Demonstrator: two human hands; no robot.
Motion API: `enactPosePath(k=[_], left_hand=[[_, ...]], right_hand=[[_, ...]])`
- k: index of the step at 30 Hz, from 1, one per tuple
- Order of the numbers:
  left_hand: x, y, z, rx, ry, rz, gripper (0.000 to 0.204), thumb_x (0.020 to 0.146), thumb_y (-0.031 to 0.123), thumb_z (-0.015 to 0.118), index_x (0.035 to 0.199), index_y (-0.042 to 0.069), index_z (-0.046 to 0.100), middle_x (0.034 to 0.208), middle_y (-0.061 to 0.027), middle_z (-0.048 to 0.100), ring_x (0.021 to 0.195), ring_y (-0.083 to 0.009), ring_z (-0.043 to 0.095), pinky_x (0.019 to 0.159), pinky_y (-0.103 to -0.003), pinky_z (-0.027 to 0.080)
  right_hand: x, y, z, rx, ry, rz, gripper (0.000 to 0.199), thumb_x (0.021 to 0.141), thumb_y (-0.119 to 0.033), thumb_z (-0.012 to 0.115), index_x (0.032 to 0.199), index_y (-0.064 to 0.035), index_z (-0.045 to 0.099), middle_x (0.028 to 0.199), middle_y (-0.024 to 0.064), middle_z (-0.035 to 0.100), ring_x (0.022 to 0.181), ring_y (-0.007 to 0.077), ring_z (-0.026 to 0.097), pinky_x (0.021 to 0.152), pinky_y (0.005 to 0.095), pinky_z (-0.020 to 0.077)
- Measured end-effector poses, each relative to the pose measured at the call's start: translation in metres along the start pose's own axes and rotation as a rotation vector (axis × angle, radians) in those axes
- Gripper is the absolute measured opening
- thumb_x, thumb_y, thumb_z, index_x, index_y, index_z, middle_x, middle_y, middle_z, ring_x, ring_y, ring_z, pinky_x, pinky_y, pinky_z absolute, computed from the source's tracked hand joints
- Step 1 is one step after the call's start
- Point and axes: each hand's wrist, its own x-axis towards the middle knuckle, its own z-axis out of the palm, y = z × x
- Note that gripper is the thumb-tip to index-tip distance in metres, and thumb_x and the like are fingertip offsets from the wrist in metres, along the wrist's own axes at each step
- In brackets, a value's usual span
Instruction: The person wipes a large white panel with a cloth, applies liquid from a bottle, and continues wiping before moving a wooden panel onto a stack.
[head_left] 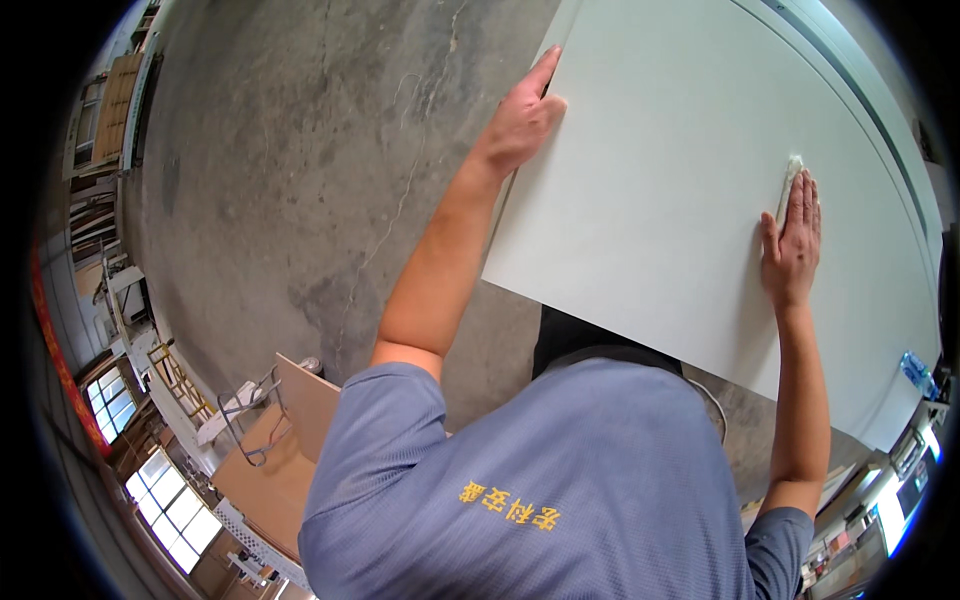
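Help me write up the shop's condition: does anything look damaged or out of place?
Yes: a long, jagged pale crack runs along the concrete floor, left of the white panel, with a darker patch near its lower end; both interrupt the grey surface. I see no clear damage on the panel.

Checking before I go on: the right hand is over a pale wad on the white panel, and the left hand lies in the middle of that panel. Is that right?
Not quite: the head view shows the left hand at the left edge of the white panel, not in its middle. The right hand is over the pale wad, as you said.
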Motion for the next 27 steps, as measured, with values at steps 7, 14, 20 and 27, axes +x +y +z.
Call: enactPosePath(k=[7,14,20,27], left_hand=[[0.017,-0.007,0.001,0.111,0.064,0.023,0.075,0.092,0.006,0.048,0.163,-0.004,0.026,0.137,-0.0023,0.058,0.108,-0.0097,0.054,0.096,-0.021,0.043],[0.011,0.008,-0.003,-0.079,-0.038,-0.098,0.078,0.09,0.01,0.05,0.163,-0.004,0.024,0.16,-0.0095,0.044,0.143,-0.0183,0.044,0.116,-0.027,0.033],[-0.149,0.011,-0.006,-0.127,-0.093,-0.068,0.093,0.078,0.005,0.051,0.165,-0.003,0.02,0.172,-0.015,0.022,0.16,-0.0225,0.016,0.129,-0.036,0.013],[-0.345,-0.028,-0.025,-0.282,0.762,-0.258,0.062,0.075,-0.007,0.039,0.134,-0.005,0.059,0.092,-0.0093,0.07,0.083,-0.0167,0.065,0.083,-0.029,0.053]], right_hand=[[-0.003,0.001,0.0,0.001,-0.011,0.005,0.072,0.106,-0.046,0.048,0.159,0.0013,0.035,0.166,0.0173,0.036,0.155,0.0349,0.031,0.128,0.045,0.0225],[0.003,0.003,0.004,0.001,-0.019,-0.011,0.074,0.106,-0.047,0.047,0.16,0.0013,0.034,0.166,0.0178,0.035,0.155,0.0353,0.03,0.128,0.0448,0.0212],[0.105,0.006,0.037,-0.003,-0.014,-0.232,0.08,0.104,-0.057,0.044,0.161,-0.0007,0.032,0.167,0.0166,0.034,0.157,0.0335,0.026,0.128,0.043,0.0213],[0.263,-0.121,0.089,0.09,-0.067,-0.325,0.082,0.104,-0.058,0.044,0.161,-0.0005,0.031,0.169,0.0193,0.028,0.157,0.0343,0.023,0.129,0.0425,0.0178]])
